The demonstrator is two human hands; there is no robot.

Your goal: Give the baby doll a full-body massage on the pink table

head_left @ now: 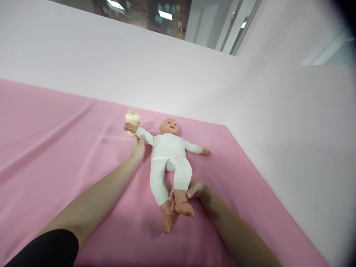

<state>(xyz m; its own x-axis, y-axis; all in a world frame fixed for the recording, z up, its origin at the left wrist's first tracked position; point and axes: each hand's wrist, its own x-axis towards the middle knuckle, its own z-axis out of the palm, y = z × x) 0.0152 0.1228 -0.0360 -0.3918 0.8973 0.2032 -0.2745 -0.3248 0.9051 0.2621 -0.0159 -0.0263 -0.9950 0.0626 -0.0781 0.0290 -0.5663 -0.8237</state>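
A baby doll (169, 148) lies on its back on the pink sheet (111, 230), with its arms spread out and its head toward the wall. A white cloth covers its body, arms and legs, leaving its head, hands and feet bare. My left hand (138, 147) is closed at the doll's arm on the left, gripping its sleeve from below; part of the fingers is hidden. Around the lower leg nearer the right, my right hand (195, 188) is wrapped, its fingertips showing between the two ankles. That leg is raised a little over the other foot.
Beside the doll's hand on the left stands a cream-coloured pump bottle (132, 118), partly behind that hand. White walls (111, 63) border the sheet at the back and right. Above the back wall is a window (144, 15) with heart-shaped stickers. Folds run across the sheet at left.
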